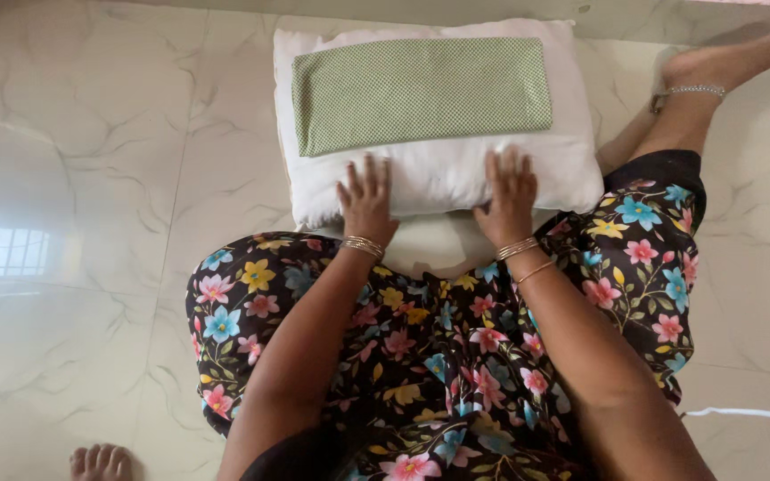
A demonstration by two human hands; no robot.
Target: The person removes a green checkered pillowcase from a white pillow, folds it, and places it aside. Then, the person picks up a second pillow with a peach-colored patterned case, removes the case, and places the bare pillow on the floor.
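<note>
A white pillow [572,156] lies on the marble floor in front of my knees. On its far half rests a folded green checked cloth [421,93], lying flat. My left hand [367,200] presses palm down on the pillow's near edge, fingers spread. My right hand [510,196] lies flat on the same edge, a hand's width to the right. Neither hand holds anything. Both wrists carry gold bangles.
I sit on a glossy pale marble floor [91,178] in a dark floral dress [438,356]. My right leg [697,89], with an anklet, stretches beside the pillow at upper right. My left foot's toes [100,463] show at bottom left.
</note>
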